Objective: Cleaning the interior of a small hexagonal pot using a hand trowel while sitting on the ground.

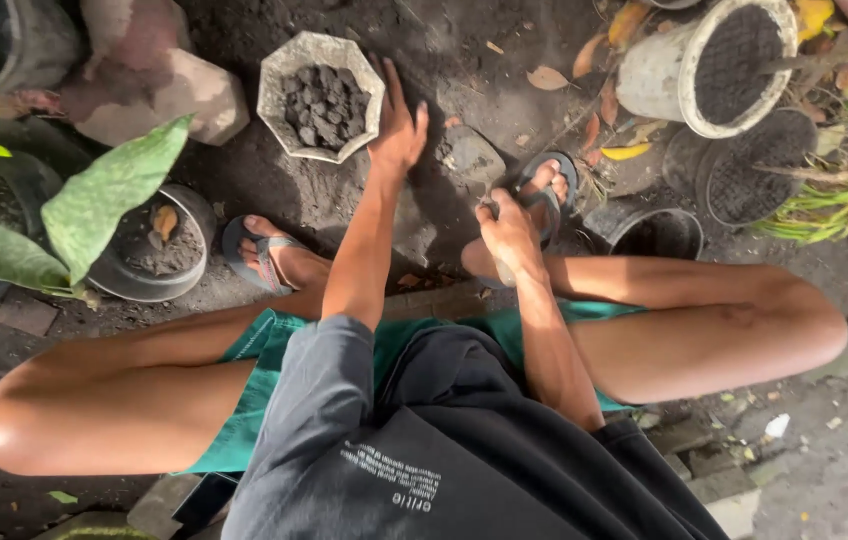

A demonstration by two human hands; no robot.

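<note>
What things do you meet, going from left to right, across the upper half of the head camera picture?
Large green leaf → round pot with soil → octagonal pot of dark lumps → left hand touching that pot's rim → right hand → white bucket of dark soil.

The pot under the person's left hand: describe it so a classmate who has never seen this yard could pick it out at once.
Start from the squatting person's left hand, stretched forward over the dark soil. It rests on the rim of the pale pot, ahead of the left foot. Unlike the round pots nearby, it is eight-sided and filled with dark lumps.
</note>
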